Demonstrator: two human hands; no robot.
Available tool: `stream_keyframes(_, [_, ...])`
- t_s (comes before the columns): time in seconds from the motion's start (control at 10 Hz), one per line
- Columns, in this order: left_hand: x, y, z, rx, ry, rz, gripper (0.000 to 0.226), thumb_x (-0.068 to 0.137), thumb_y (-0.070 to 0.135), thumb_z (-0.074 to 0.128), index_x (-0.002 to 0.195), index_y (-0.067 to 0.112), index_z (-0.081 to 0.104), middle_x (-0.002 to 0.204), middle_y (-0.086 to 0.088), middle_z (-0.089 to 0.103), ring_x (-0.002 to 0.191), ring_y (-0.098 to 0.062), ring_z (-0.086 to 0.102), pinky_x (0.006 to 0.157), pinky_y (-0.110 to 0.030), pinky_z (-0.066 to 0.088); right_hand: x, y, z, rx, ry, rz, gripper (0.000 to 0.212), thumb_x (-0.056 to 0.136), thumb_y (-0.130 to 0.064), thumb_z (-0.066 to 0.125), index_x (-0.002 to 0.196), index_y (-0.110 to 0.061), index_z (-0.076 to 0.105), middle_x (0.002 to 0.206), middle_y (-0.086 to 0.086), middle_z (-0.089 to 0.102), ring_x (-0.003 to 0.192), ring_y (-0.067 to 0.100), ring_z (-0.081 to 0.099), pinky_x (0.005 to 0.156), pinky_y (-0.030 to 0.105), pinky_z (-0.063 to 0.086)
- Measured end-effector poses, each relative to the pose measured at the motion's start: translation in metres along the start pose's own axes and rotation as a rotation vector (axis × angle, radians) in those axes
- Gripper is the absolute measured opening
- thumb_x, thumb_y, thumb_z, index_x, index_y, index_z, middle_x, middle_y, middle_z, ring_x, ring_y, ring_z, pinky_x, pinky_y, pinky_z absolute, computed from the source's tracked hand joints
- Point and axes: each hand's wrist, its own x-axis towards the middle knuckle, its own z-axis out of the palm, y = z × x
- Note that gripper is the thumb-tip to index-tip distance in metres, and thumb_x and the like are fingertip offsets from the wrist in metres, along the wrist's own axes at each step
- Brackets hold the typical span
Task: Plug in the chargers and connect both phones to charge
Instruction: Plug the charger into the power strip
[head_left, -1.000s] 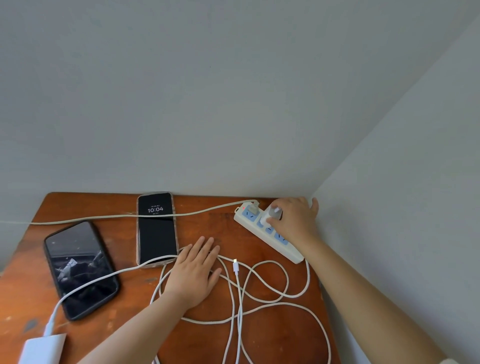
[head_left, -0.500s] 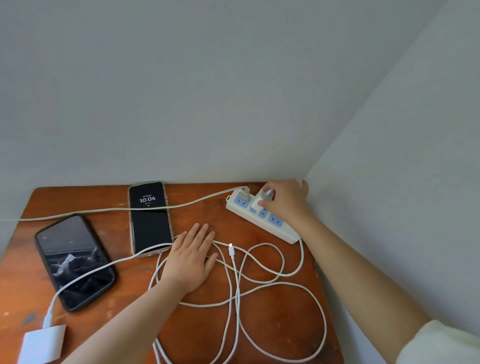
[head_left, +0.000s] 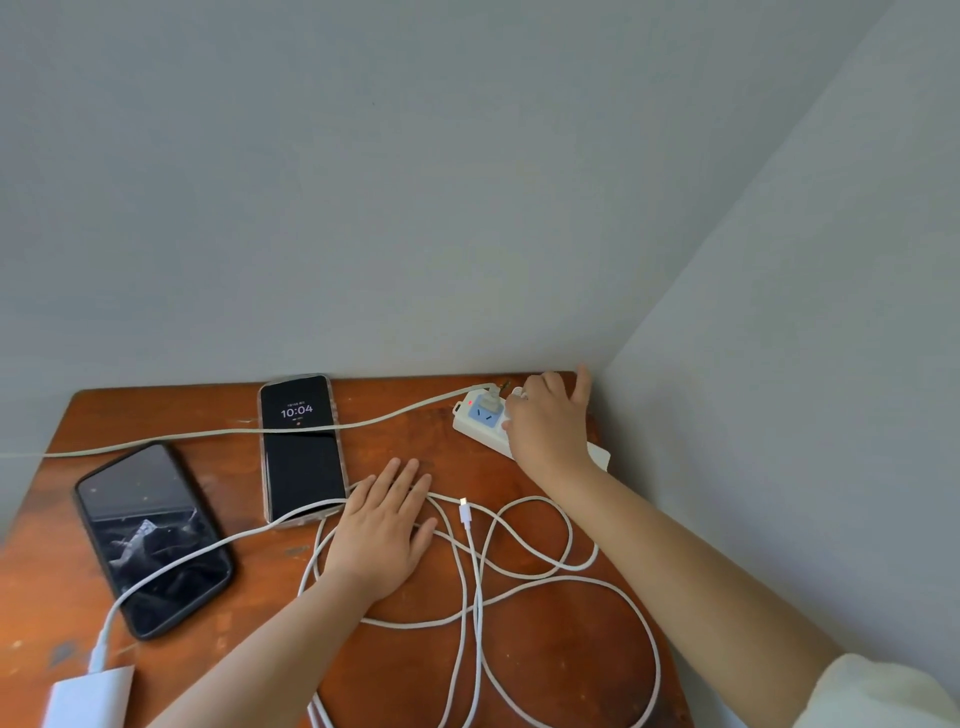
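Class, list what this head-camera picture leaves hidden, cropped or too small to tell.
1. Charger plug: covered by the right hand on the power strip; whether it is seated is unclear.
2. White adapter: cropped by the bottom edge.
3. Small text above 10:04 on the lit phone: too small.
4. Cables: loops cross, ends untraceable.

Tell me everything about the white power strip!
The power strip is a long white plastic bar lying flat at the table's far right corner, angled. One blue socket shows, beside a small red light. A thick whitish cord enters its far end. The right hand covers its middle, hiding whatever is beneath.
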Motion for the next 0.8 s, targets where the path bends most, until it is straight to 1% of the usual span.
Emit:
stream_keyframes(0.1, [0.000, 0.000, -0.001, 0.001, 0.008, 0.010, 0.056, 0.094, 0.051, 0.017, 0.143, 0.027, 0.004, 0.155, 0.003, 0.001, 0.141, -0.016, -0.009, 0.110, -0.033, -0.011, -0.005, 0.000, 0.003, 0.009, 0.030, 0.019, 0.040, 0.084, -0.027, 0.064, 0.119, -0.013, 0.052, 0.121, 0.013, 0.054, 0.121, 0.029, 0.039, 0.113, 0.056, 0.007])
stream_keyframes(0.3, [0.000, 0.000, 0.000, 0.009, 0.018, 0.012, 0.056, 0.094, 0.051, 0.016, 0.143, 0.028, 0.003, 0.155, 0.004, 0.001, 0.141, -0.015, -0.009, 0.109, -0.032, -0.012, -0.014, 0.001, 0.015, 0.041, 0.066, 0.048, 0.046, 0.087, -0.026, 0.059, 0.128, -0.013, 0.043, 0.123, 0.017, 0.053, 0.121, 0.032, 0.040, 0.113, 0.054, 0.009])
stream_keyframes(0.4, [0.001, 0.000, 0.000, 0.009, 0.017, 0.006, 0.056, 0.094, 0.051, 0.016, 0.143, 0.028, 0.003, 0.155, 0.005, 0.001, 0.140, -0.015, -0.010, 0.109, -0.032, -0.012, -0.010, 0.003, 0.016, 0.053, 0.058, 0.049, 0.046, 0.087, -0.026, 0.059, 0.128, -0.013, 0.044, 0.123, 0.016, 0.054, 0.121, 0.031, 0.041, 0.113, 0.053, 0.010])
stream_keyframes(0.5, [0.001, -0.001, 0.000, 0.012, 0.016, 0.006, 0.056, 0.093, 0.051, 0.016, 0.143, 0.028, 0.003, 0.155, 0.004, 0.001, 0.140, -0.015, -0.010, 0.109, -0.032, -0.012, -0.002, 0.007, 0.013, 0.053, 0.046, 0.037, 0.041, 0.088, -0.028, 0.058, 0.126, -0.016, 0.047, 0.120, 0.014, 0.055, 0.118, 0.028, 0.043, 0.113, 0.052, 0.013])
stream_keyframes(0.7, [0.000, 0.000, 0.000, 0.004, 0.018, 0.008, 0.056, 0.093, 0.051, 0.017, 0.143, 0.028, 0.004, 0.155, 0.004, 0.002, 0.140, -0.015, -0.009, 0.108, -0.032, -0.013, -0.001, 0.002, 0.012, 0.121, 0.047, 0.041, 0.041, 0.087, -0.024, 0.060, 0.125, -0.013, 0.049, 0.119, 0.016, 0.055, 0.117, 0.029, 0.043, 0.107, 0.045, 0.024])
stream_keyframes(0.8, [0.000, -0.001, 0.001, 0.013, 0.019, 0.008, 0.056, 0.093, 0.051, 0.017, 0.143, 0.028, 0.003, 0.155, 0.004, 0.002, 0.141, -0.015, -0.009, 0.109, -0.032, -0.012, -0.011, 0.000, 0.012, 0.151, 0.078, 0.054, 0.043, 0.080, -0.019, 0.069, 0.119, -0.008, 0.055, 0.108, 0.021, 0.060, 0.107, 0.034, 0.051, 0.093, 0.045, 0.039])
